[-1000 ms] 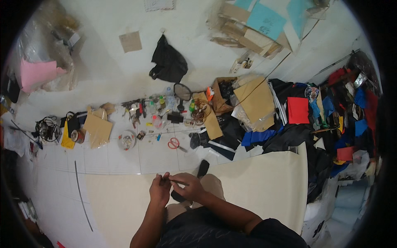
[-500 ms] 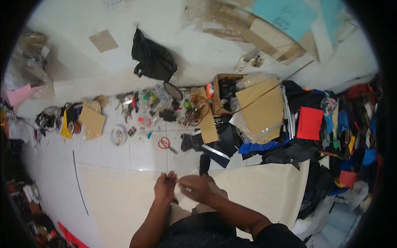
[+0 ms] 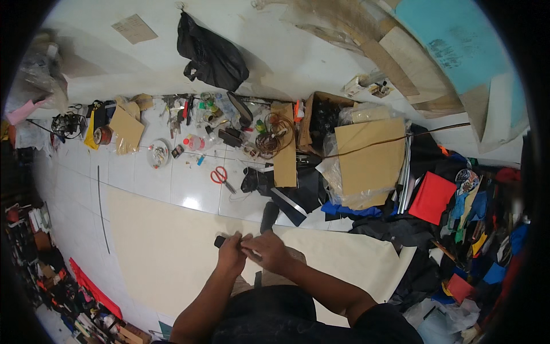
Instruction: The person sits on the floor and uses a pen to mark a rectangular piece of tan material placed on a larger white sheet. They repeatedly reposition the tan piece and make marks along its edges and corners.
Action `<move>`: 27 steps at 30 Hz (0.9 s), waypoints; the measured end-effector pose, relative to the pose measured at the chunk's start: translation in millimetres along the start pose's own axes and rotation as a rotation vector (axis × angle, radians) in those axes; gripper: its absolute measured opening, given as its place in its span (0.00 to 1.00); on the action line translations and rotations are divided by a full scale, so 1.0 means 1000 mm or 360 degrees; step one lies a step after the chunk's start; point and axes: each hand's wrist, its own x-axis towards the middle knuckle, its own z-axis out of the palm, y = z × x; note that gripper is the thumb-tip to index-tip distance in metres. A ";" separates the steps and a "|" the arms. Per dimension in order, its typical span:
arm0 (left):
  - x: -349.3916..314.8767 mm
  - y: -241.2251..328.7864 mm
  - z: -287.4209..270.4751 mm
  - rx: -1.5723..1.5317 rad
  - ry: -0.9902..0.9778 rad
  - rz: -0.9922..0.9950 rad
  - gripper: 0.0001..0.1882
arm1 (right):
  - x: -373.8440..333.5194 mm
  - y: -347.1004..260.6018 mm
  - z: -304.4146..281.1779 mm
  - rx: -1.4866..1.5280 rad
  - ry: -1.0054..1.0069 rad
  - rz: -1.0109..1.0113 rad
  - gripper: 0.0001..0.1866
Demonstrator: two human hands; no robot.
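Both of my hands meet in front of my lap, above a large cream sheet point(image 3: 166, 252) spread on the tiles. My left hand point(image 3: 231, 256) has its fingers curled together. My right hand point(image 3: 268, 252) pinches close beside it, fingertips touching or nearly touching the left fingers. Anything between the fingers is too small or hidden to make out. A dark-covered foot point(image 3: 269, 217) rests on the sheet's far edge beyond my right hand. A small black shape point(image 3: 219, 241), perhaps the other foot, shows beside my left hand.
Red-handled scissors point(image 3: 218, 175) lie beyond the sheet, near a round white container point(image 3: 158, 153) and a pink-red bottle point(image 3: 193, 142). Cardboard point(image 3: 369, 163), dark cloth pieces point(image 3: 306, 192) and a red folded piece point(image 3: 433, 197) crowd the right. A thin dark strip point(image 3: 102, 200) lies left.
My hands have come closer together, and the left fingers, outstretched before, are now curled. The whole view has shifted and tilted with my head.
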 end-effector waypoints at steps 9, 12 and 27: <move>-0.016 -0.015 -0.015 0.0199 0.0247 0.0048 0.16 | -0.025 0.022 0.011 0.0630 -0.0322 0.0464 0.16; -0.013 -0.011 -0.013 0.0595 0.0317 0.0105 0.18 | 0.006 0.074 -0.014 0.0498 -0.0144 0.0723 0.14; -0.058 -0.037 -0.209 0.1413 0.0885 -0.0172 0.17 | 0.119 0.418 -0.496 -0.1808 0.1688 0.1042 0.22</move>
